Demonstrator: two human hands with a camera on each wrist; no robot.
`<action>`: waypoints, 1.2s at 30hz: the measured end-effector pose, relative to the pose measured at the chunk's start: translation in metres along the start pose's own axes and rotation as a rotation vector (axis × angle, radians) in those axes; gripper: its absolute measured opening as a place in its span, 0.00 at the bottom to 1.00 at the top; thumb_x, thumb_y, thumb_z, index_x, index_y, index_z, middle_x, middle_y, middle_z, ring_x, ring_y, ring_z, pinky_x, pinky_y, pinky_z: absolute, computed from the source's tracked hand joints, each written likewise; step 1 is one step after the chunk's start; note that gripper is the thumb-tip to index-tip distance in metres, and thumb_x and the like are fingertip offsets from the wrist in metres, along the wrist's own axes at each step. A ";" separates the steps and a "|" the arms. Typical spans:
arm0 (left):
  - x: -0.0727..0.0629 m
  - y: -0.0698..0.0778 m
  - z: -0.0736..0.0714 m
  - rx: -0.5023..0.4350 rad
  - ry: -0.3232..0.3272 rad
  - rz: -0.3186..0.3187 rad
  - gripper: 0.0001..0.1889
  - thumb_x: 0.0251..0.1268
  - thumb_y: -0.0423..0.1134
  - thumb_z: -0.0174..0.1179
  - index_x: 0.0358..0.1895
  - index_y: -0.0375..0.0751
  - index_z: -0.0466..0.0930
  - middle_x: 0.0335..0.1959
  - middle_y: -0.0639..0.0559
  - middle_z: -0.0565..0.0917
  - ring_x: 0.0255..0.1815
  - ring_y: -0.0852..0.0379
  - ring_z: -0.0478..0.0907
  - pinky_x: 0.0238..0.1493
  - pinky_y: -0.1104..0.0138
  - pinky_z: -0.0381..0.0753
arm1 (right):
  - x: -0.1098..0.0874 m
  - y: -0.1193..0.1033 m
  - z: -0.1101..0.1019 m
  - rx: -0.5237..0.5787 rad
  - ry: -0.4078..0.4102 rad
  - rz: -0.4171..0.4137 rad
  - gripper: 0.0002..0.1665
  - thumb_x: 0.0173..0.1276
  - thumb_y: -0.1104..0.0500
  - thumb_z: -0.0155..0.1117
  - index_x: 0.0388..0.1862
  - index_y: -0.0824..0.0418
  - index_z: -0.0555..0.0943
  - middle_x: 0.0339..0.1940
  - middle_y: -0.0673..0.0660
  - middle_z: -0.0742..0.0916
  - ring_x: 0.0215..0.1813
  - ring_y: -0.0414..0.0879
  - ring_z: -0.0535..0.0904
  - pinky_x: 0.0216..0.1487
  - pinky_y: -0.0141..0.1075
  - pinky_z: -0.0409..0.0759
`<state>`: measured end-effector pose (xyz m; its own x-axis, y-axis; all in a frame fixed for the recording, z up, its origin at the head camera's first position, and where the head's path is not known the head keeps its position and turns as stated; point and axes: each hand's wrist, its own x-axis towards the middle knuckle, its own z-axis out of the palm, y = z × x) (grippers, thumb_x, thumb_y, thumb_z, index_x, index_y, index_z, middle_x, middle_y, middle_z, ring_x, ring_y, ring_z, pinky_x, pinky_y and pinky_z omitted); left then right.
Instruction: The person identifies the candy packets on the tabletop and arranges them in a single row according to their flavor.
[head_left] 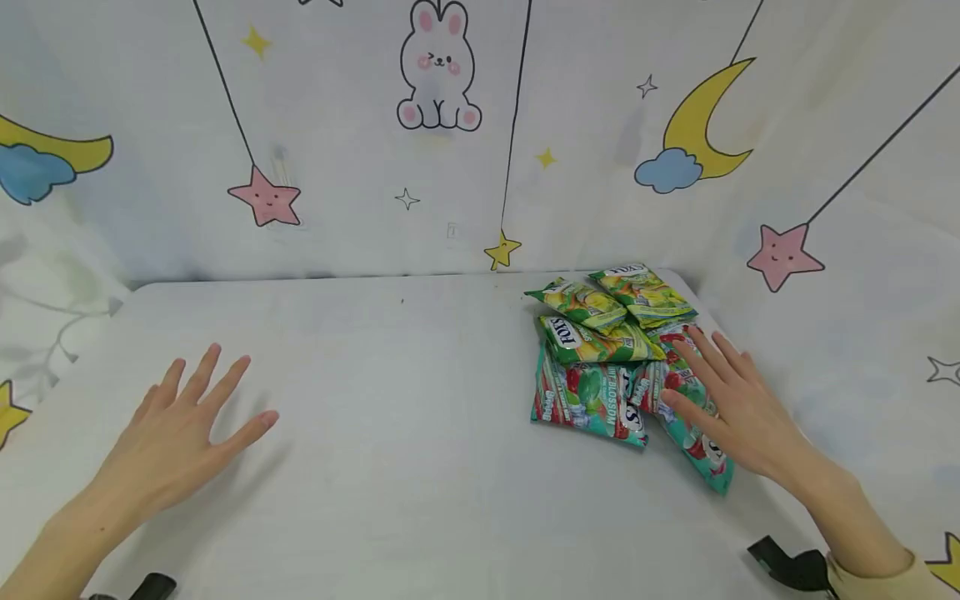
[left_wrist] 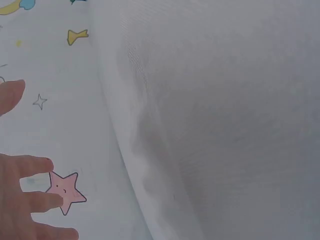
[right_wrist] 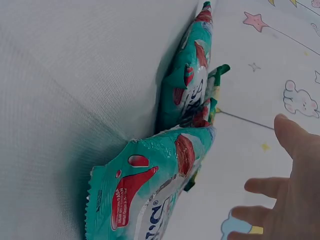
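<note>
My left hand (head_left: 176,437) hovers over the left side of the white table, fingers spread and holding nothing. On the right, my right hand (head_left: 738,408) is spread over the edge of a pile of candy bags, its fingertips overlapping a teal candy bag (head_left: 701,446) in the head view. Another teal bag (head_left: 588,400) lies to its left. Three yellow-green bags sit behind them: a front one (head_left: 600,340), a middle one (head_left: 581,304) and a back right one (head_left: 645,293). In the right wrist view, the nearer teal bag (right_wrist: 150,185) lies below the straight fingers.
The white table (head_left: 390,442) reaches back to a white curtain (head_left: 345,100) printed with stars, moons and a bunny. A black strap piece (head_left: 791,567) shows by the right wrist, and a black piece (head_left: 153,586) by the left one.
</note>
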<state>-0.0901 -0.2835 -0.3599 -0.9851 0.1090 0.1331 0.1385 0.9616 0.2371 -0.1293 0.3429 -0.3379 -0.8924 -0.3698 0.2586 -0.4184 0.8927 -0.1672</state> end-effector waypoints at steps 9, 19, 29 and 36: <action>0.007 0.007 0.001 0.033 0.005 0.022 0.47 0.66 0.69 0.54 0.79 0.42 0.54 0.80 0.31 0.46 0.74 0.19 0.43 0.66 0.28 0.45 | 0.002 -0.001 -0.002 -0.006 -0.033 0.039 0.47 0.72 0.41 0.61 0.82 0.56 0.54 0.83 0.63 0.55 0.82 0.65 0.43 0.77 0.63 0.34; 0.016 0.017 0.001 0.017 0.054 0.048 0.44 0.65 0.67 0.56 0.74 0.38 0.63 0.76 0.30 0.58 0.71 0.22 0.55 0.63 0.30 0.56 | 0.009 -0.003 -0.007 0.038 -0.052 0.077 0.45 0.72 0.42 0.60 0.80 0.60 0.59 0.81 0.65 0.58 0.81 0.67 0.46 0.75 0.67 0.42; 0.032 0.052 0.001 -0.110 0.059 0.081 0.30 0.71 0.57 0.57 0.68 0.42 0.73 0.67 0.36 0.75 0.64 0.32 0.71 0.51 0.33 0.71 | 0.017 -0.011 -0.010 0.047 -0.051 0.110 0.39 0.71 0.43 0.63 0.74 0.60 0.69 0.74 0.65 0.70 0.72 0.68 0.64 0.64 0.69 0.63; 0.048 0.080 0.009 -0.133 0.070 0.160 0.25 0.70 0.50 0.59 0.65 0.41 0.76 0.61 0.38 0.81 0.61 0.35 0.76 0.54 0.39 0.75 | 0.024 -0.015 -0.013 0.042 -0.082 0.113 0.38 0.72 0.42 0.62 0.72 0.62 0.70 0.71 0.69 0.74 0.69 0.70 0.66 0.61 0.71 0.65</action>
<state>-0.1277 -0.1988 -0.3435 -0.9407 0.2352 0.2444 0.3090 0.8914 0.3317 -0.1417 0.3238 -0.3170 -0.9443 -0.2889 0.1578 -0.3198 0.9188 -0.2314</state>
